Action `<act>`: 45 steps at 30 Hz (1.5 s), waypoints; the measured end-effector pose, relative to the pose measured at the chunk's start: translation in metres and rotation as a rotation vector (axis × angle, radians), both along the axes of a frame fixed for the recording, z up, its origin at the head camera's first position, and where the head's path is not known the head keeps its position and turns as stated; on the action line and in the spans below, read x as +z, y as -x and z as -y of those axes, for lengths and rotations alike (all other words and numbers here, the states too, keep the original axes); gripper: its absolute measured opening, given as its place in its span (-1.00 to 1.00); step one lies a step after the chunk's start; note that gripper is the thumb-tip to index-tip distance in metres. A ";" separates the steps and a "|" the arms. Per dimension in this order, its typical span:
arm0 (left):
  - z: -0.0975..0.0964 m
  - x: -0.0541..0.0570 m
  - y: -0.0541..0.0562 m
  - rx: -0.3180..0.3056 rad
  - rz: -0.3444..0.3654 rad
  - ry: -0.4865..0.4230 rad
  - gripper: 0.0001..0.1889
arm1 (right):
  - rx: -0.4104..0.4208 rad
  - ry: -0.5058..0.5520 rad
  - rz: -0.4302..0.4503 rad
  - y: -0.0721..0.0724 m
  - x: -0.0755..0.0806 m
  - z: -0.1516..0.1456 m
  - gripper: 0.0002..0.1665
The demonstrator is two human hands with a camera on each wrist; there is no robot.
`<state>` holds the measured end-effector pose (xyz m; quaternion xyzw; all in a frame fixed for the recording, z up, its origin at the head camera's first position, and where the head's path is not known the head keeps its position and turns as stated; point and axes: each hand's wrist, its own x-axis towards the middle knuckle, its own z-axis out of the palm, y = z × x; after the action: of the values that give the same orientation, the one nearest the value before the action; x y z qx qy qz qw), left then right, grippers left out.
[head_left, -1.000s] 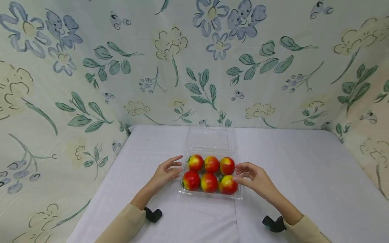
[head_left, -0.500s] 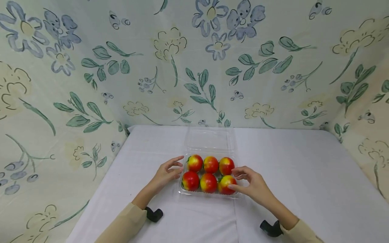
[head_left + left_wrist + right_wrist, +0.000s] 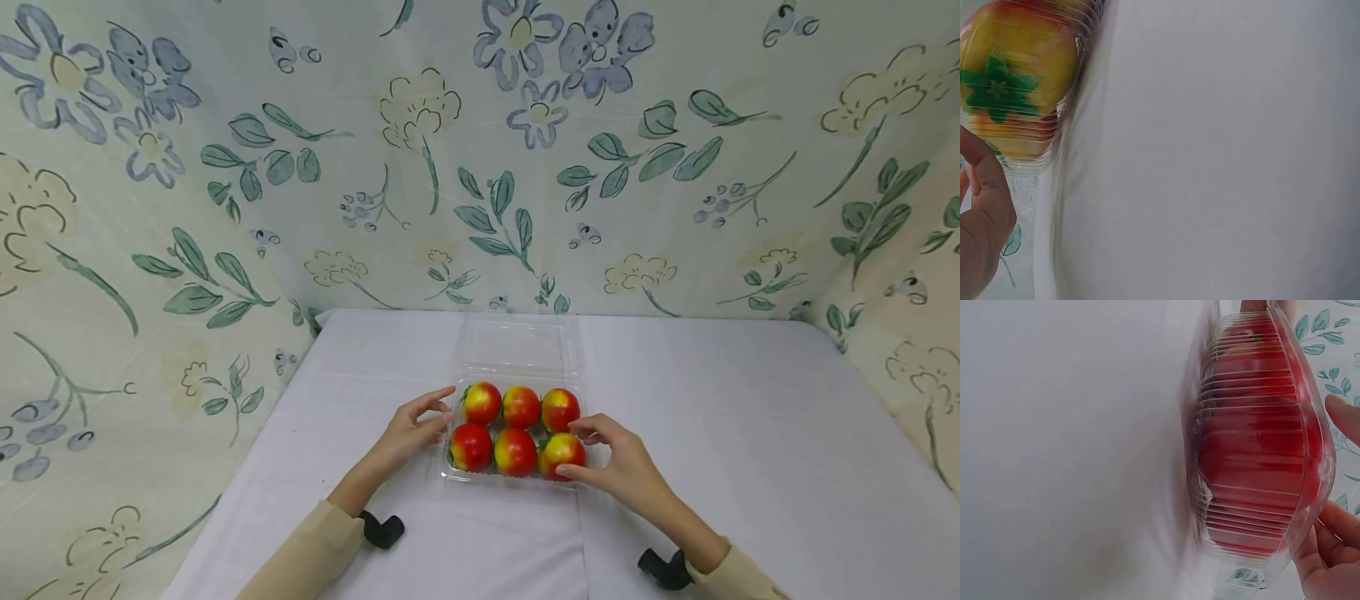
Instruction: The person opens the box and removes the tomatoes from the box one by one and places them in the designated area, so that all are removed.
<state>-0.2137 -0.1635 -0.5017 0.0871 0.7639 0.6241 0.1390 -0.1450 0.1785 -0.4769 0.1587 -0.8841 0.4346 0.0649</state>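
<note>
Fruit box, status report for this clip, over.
Left hand at left side of clear box. Right hand at near-right fruit, contact unclear. Six fruits inside. Lid open behind, no obstruction seen.

Left sleeve, right sleeve: were plain beige. Left fitting, right fitting: were black, bent, protruded inward. Left hand, right hand: were bare.
</note>
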 end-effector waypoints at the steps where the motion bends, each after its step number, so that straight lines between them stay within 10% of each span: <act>1: 0.000 0.000 0.000 -0.001 -0.001 -0.001 -0.45 | -0.003 -0.006 -0.004 0.000 0.000 0.001 -0.32; 18: -0.005 0.033 -0.015 -0.017 -0.011 -0.006 -0.48 | -0.015 -0.108 -0.067 -0.002 -0.002 0.006 -0.27; 32: -0.004 0.029 -0.012 -0.025 -0.005 -0.018 -0.47 | 0.011 -0.160 -0.083 0.000 0.000 0.006 -0.29; 45: 0.000 0.000 0.000 -0.008 -0.022 -0.025 -0.46 | 0.009 -0.135 -0.135 0.001 -0.003 0.004 -0.32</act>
<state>-0.2140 -0.1640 -0.5019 0.0987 0.7572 0.6320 0.1321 -0.1461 0.1743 -0.4796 0.1957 -0.9043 0.3628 0.1113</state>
